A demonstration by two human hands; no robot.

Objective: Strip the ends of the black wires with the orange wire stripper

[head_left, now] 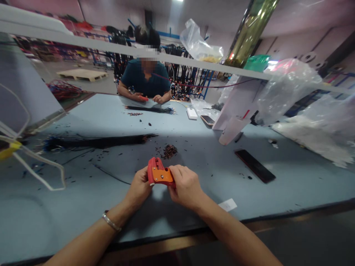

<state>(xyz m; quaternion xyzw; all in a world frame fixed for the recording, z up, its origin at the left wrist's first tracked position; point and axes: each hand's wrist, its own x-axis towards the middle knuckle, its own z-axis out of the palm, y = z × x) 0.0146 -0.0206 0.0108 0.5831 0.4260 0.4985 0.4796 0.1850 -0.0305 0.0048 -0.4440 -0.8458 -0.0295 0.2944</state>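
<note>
At far left, a white cable loop [57, 167] with a yellow tie [10, 150] stands over the pale blue table [83, 210]. A bundle of black wires [102, 142] lies across the left half, small dark scraps scattered around it. Nearer the edge, a thin dark wire [111, 174] runs up to the left hand [140, 188]. That hand is narrow, fingers bent inward at the left end of the red-and-orange tool [161, 176]; whether it grips the tool or the wire cannot be told. Opposite, a co-worker [146, 79] in a dark top has a red item [143, 98] at one hand, behind a second wire bundle [151, 109]. The tool is raised above the table at centre, just in front of a heap of dark clippings [169, 151]. The right hand [187, 184] is closed around the tool's right end. Further right: a white slip [227, 205] near the right forearm, a tilted translucent cup [231, 130], a dark phone [255, 166] lying flat, and clear plastic bags [316, 136].
</note>
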